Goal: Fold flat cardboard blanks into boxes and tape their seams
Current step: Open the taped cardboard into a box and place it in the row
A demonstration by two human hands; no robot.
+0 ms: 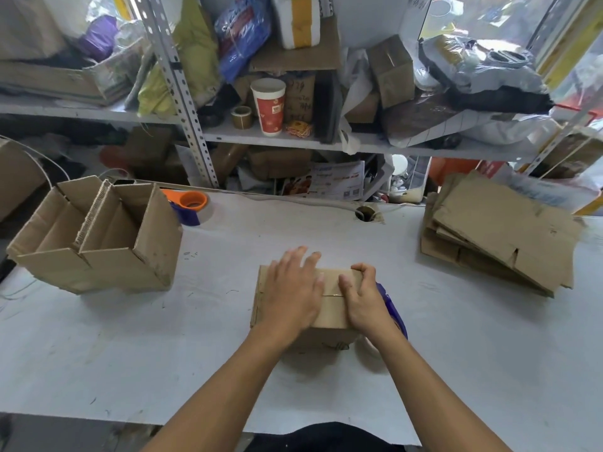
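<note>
Pressing box [329, 308] flaps, both hands' fingers spread flat, tape dispenser [393, 308] beside right hand [365, 301], blanks [499, 236] right

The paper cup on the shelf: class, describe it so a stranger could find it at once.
Start at the metal shelf behind the white table. Near its middle stands a tall paper cup, right of a brown tape roll. Only it is red with a white rim.
</note>
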